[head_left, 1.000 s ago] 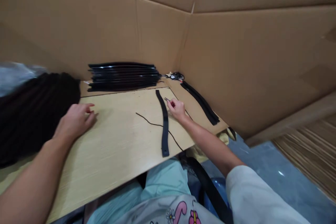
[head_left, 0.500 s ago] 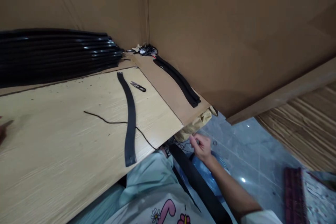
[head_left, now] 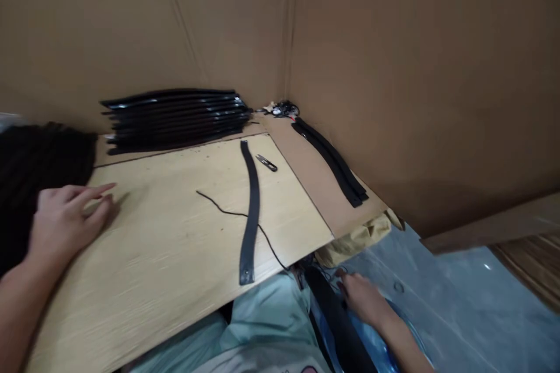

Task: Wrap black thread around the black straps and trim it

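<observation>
Moved since prev. frame: L hand back in view, on wood-grain board, fingers spread, empty, just beside dark pile. Head view, items: R hand below board edge, well apart from L, by blue plastic and black band; grip unclear. On board: black strap, thread snips just beside it, thin black cord crossing strap. Behind: stack of black straps. On cardboard strip: two black straps. Under board edge: crumpled yellow paper.
</observation>
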`<state>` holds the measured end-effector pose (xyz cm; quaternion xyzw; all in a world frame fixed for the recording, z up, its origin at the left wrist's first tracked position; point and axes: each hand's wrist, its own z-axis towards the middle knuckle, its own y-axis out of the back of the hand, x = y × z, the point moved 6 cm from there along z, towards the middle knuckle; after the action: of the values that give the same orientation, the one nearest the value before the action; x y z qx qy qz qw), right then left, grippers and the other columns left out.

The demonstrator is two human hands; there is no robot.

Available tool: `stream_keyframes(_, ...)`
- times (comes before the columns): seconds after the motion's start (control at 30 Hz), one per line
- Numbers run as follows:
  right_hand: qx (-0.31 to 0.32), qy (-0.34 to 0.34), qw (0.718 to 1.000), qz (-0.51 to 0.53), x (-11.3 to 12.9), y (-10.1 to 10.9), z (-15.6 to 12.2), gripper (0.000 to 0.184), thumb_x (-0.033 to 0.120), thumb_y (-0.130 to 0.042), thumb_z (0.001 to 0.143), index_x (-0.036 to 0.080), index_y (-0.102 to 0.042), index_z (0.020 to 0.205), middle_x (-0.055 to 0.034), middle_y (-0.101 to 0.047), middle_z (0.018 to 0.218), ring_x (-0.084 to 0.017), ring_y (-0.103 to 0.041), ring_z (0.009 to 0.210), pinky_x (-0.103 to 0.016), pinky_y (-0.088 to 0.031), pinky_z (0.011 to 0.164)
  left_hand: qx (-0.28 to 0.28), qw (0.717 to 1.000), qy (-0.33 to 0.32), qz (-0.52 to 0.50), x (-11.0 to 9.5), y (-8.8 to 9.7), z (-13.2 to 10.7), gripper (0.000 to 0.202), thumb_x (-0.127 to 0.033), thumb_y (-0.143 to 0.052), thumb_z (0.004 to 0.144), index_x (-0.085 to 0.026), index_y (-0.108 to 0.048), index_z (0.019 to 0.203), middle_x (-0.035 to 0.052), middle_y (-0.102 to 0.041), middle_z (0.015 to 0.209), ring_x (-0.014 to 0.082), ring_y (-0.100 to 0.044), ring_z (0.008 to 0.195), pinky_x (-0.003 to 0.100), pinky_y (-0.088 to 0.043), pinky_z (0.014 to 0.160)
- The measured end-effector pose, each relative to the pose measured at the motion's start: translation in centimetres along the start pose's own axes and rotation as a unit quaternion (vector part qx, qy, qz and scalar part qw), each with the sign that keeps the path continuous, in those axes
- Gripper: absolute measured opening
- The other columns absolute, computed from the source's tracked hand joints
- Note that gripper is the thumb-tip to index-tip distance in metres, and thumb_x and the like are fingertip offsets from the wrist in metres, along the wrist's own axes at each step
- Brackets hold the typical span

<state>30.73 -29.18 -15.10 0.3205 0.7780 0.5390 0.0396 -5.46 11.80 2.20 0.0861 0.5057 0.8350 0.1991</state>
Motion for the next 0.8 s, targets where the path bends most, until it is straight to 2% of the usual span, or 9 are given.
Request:
stream_keyframes(0.07,-0.016,0.008,0.999,-0.032,1.9,2.2,-0.8,0.032,0.016,-0.037,0.091,0.018,-0.066,0.105,-0.0128,-0.072,0.083,-0.026,-0.07,0.081,-0.029,-0.045,0.065,-0.051,0.998,0.0,-0.039,-0.3,0.6,-0.1,0.04,-0.043,-0.04,0.088,-0.017,-0.068,0.099,0.0024,-0.058,0.084,0.0196,-0.051,0.091,0.035,-0.046,0.082)
stream_keyframes(0.2,-0.087,0.138,0.986,0.038,7.9,6.5,-3.2,0.031,0.028,-0.035,0.097,0.022,-0.065,0.105,-0.0089,-0.073,0.086,-0.023,-0.07,0.08,-0.029,-0.049,0.068,-0.095,0.976,-0.063,-0.185,-2.6,1.7,-0.9,0.034,-0.042,-0.043,0.089,-0.021,-0.067,0.098,0.0012,-0.057,0.082,0.0215,-0.051,0.086,0.037,-0.043,0.078)
stream_keyframes(0.33,-0.174,0.264,0.945,0.089,13.0,9.5,-4.3,0.022,0.028,-0.043,0.096,0.024,-0.064,0.1,-0.0062,-0.072,0.091,-0.019,-0.069,0.081,-0.027,-0.053,0.072,0.011,0.933,-0.172,-0.317,-7.2,1.4,-2.1,0.032,-0.04,-0.049,0.09,-0.02,-0.067,0.107,0.0034,-0.063,0.082,0.0209,-0.054,0.083,0.037,-0.046,0.077)
stream_keyframes(0.43,-0.231,0.303,0.923,0.049,15.6,10.7,-2.5,0.019,0.023,-0.047,0.094,0.022,-0.061,0.107,-0.0074,-0.068,0.093,-0.02,-0.066,0.084,-0.03,-0.054,0.074,0.084,0.906,-0.249,-0.331,-11.2,0.8,-3.4,0.037,-0.038,-0.042,0.095,-0.02,-0.063,0.118,0.0068,-0.065,0.09,0.0223,-0.053,0.092,0.038,-0.046,0.084)
stream_keyframes(0.5,-0.249,0.325,0.912,0.003,17.1,11.3,-0.3,0.024,0.016,-0.045,0.093,0.02,-0.059,0.113,-0.008,-0.066,0.091,-0.02,-0.064,0.084,-0.031,-0.055,0.074,0.122,0.903,-0.263,-0.318,-13.1,0.3,-4.1,0.039,-0.036,-0.039,0.096,-0.02,-0.058,0.127,0.0081,-0.064,0.098,0.023,-0.051,0.097,0.04,-0.044,0.089)
stream_keyframes(0.57,-0.277,0.332,0.9,-0.052,18.4,12.2,2.0,0.032,0.008,-0.042,0.091,0.02,-0.058,0.117,-0.0104,-0.064,0.1,-0.022,-0.061,0.094,-0.034,-0.055,0.08,0.148,0.905,-0.263,-0.3,-14.2,-0.1,-4.5,0.04,-0.035,-0.039,0.096,-0.022,-0.055,0.131,0.0082,-0.064,0.101,0.0238,-0.05,0.099,0.041,-0.041,0.092)
stream_keyframes(0.67,-0.284,0.332,0.887,-0.148,20.4,13.6,4.9,0.05,-0.001,-0.04,0.088,0.025,-0.055,0.127,-0.0119,-0.061,0.113,-0.024,-0.055,0.11,-0.037,-0.052,0.09,0.172,0.913,-0.254,-0.27,-14.4,-0.5,-4.8,0.035,-0.035,-0.037,0.096,-0.026,-0.063,0.119,0.0078,-0.062,0.1,0.0246,-0.049,0.099,0.04,-0.04,0.09)
stream_keyframes(0.73,-0.281,0.339,0.875,-0.202,21.7,14.4,6.2,0.048,0.002,-0.043,0.089,0.028,-0.057,0.126,-0.0134,-0.054,0.126,-0.027,-0.048,0.12,-0.043,-0.048,0.095,0.174,0.916,-0.257,-0.255,-13.9,-0.5,-5.0,0.035,-0.035,-0.035,0.097,-0.027,-0.068,0.108,0.0075,-0.06,0.098,0.0241,-0.049,0.097,0.038,-0.04,0.087)
stream_keyframes(0.8,-0.256,0.353,0.868,-0.235,22.9,14.9,7.3,0.041,0.006,-0.047,0.09,0.027,-0.06,0.123,-0.0141,-0.053,0.129,-0.029,-0.045,0.123,-0.046,-0.045,0.097,0.171,0.919,-0.261,-0.242,-13.5,-0.4,-5.1,0.036,-0.035,-0.035,0.097,-0.026,-0.069,0.101,0.0074,-0.058,0.098,0.024,-0.048,0.097,0.038,-0.039,0.085)
